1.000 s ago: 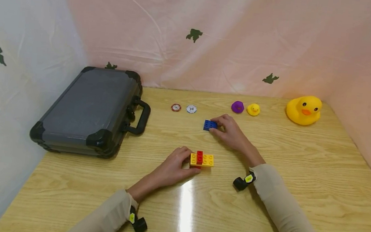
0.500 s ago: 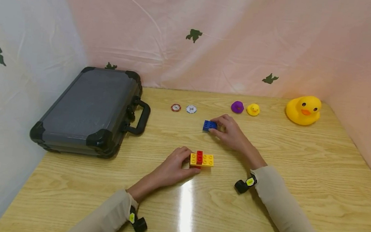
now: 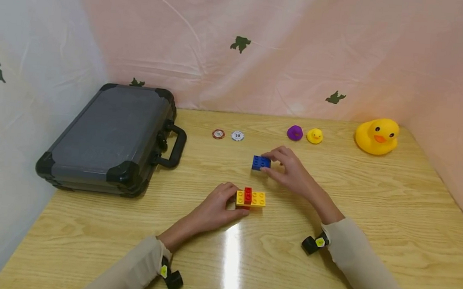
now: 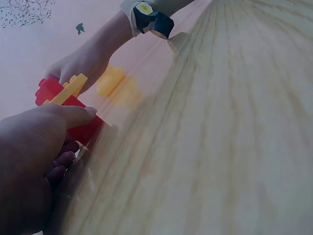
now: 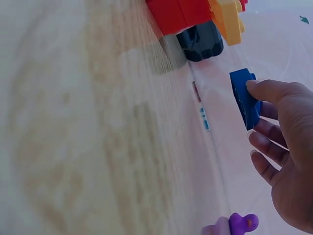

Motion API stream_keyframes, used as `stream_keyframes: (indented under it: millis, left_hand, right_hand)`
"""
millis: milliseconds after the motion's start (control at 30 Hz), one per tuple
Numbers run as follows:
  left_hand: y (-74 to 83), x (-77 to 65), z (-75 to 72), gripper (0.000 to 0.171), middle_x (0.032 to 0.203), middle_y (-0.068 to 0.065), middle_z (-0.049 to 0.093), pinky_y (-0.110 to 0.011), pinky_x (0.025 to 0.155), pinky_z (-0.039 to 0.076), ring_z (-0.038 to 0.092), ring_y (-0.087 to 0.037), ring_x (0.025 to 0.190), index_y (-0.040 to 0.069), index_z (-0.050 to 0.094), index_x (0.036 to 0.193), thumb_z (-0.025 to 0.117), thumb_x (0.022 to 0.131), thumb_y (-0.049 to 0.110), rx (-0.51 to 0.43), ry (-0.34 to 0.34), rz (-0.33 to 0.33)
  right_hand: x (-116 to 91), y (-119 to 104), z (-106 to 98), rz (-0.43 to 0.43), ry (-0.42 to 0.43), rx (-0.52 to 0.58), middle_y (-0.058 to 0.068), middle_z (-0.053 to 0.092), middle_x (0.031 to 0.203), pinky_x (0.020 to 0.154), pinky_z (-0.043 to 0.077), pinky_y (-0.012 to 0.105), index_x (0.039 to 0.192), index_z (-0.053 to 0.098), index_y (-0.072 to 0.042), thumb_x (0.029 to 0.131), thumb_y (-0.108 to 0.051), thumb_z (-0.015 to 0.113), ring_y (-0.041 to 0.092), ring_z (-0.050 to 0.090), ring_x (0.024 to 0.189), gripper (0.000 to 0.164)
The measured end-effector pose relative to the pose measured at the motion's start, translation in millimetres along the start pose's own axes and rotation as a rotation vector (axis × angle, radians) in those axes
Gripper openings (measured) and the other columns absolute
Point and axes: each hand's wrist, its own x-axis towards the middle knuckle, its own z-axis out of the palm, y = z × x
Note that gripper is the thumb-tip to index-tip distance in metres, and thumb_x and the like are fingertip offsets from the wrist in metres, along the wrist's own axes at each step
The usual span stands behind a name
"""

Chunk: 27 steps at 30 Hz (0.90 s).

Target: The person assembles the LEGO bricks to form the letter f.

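Observation:
My left hand grips the red lower part of a small stack of toy building bricks standing on the table. A long yellow brick lies across that red base, topped by a narrow red brick. In the left wrist view the thumb lies along the red base. Beyond the stack, my right hand pinches a blue building brick by its right end, between thumb and fingers. The right wrist view has the blue brick held up off the table, apart from the stack.
A grey hard case with a black handle lies at the left. Along the back are a red poker chip, a white poker chip, a purple duck, a small yellow duck and a large yellow duck.
In the last half second my right hand has drawn the blue brick up and slightly nearer to me. My left hand and the stack have stayed in place.

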Motion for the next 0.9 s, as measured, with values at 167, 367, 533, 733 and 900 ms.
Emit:
stream_keyframes:
  millis: [167, 367, 533, 733, 900]
  left_hand:
    - [-0.8, -0.2, 0.4, 0.036, 0.111, -0.003, 0.061, -0.038, 0.086, 0.045, 0.053, -0.018, 0.100, 0.006, 0.068, 0.117, 0.081, 0.093, 0.028, -0.006, 0.008, 0.012]
    - [-1.4, -0.2, 1.4, 0.034, 0.110, -0.001, 0.060, -0.036, 0.083, 0.044, 0.052, -0.017, 0.097, 0.006, 0.069, 0.116, 0.082, 0.092, 0.027, -0.018, 0.013, 0.022]
    - [-1.2, -0.7, 1.4, 0.033, 0.109, -0.002, 0.061, -0.036, 0.082, 0.043, 0.051, -0.017, 0.097, 0.006, 0.069, 0.115, 0.082, 0.092, 0.026, -0.013, 0.021, 0.033]
    - [-0.8, -0.7, 0.7, 0.033, 0.109, -0.001, 0.060, -0.036, 0.082, 0.043, 0.051, -0.017, 0.097, 0.006, 0.068, 0.115, 0.081, 0.092, 0.026, -0.014, 0.013, 0.027]
    - [-0.8, -0.4, 0.9, 0.032, 0.108, -0.001, 0.060, -0.035, 0.081, 0.043, 0.051, -0.016, 0.096, 0.006, 0.068, 0.115, 0.081, 0.093, 0.026, -0.015, 0.010, 0.026]
  right_hand:
    - [-6, -10, -1, -0.066, 0.003, 0.022, 0.013, 0.061, 0.113, 0.090, 0.049, 0.054, 0.123, 0.069, 0.002, 0.092, -0.003, 0.077, 0.033, 0.056, 0.107, 0.033]
    - [-13, -22, -3, -0.115, -0.001, 0.028, 0.010, 0.061, 0.116, 0.091, 0.049, 0.054, 0.123, 0.069, 0.000, 0.092, -0.002, 0.077, 0.030, 0.056, 0.109, 0.033]
    - [-18, -31, -4, -0.143, 0.002, 0.040, 0.011, 0.061, 0.117, 0.090, 0.049, 0.056, 0.123, 0.069, 0.000, 0.091, -0.001, 0.078, 0.028, 0.056, 0.110, 0.033]
    - [-24, -39, -7, -0.135, -0.010, 0.039, 0.009, 0.061, 0.120, 0.091, 0.050, 0.052, 0.124, 0.069, -0.001, 0.092, -0.004, 0.077, 0.026, 0.055, 0.110, 0.033]
    - [-28, -45, -7, -0.164, -0.011, 0.035, 0.007, 0.061, 0.121, 0.092, 0.050, 0.048, 0.124, 0.069, -0.003, 0.092, -0.003, 0.078, 0.023, 0.055, 0.111, 0.034]
